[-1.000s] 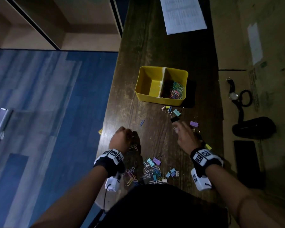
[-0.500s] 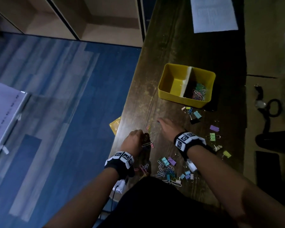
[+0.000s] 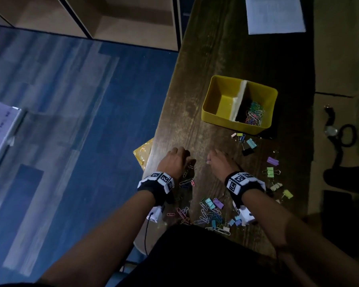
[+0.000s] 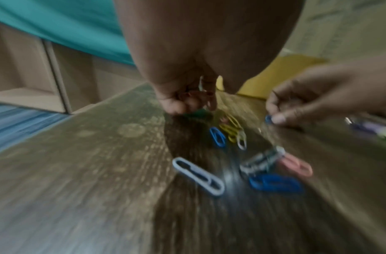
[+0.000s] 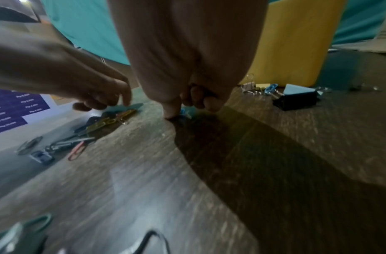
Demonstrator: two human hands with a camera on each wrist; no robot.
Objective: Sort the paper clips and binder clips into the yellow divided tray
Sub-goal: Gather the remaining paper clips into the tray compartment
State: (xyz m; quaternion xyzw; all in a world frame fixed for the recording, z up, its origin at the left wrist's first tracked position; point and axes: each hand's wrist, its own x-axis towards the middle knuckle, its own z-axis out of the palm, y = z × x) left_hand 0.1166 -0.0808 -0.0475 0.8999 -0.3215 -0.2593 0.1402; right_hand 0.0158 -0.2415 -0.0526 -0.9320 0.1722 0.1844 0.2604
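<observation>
Left hand at lower centre of head view, fingers curled round several paper clips, knuckles on table. Right hand just right of it, fingertips pinching blue paper clip against wood. Loose paper clips and binder clips scattered below wrists. Yellow divided tray right of centre, clips in right compartment, left compartment bare.

Dim, underexposed head view, with the desk darkest beyond the hands. Both wrist views are brighter but motion-blurred, streaked and stretched toward the edges; each hand casts a broad dark shadow toward its camera, beside a pale sheen of glare.
</observation>
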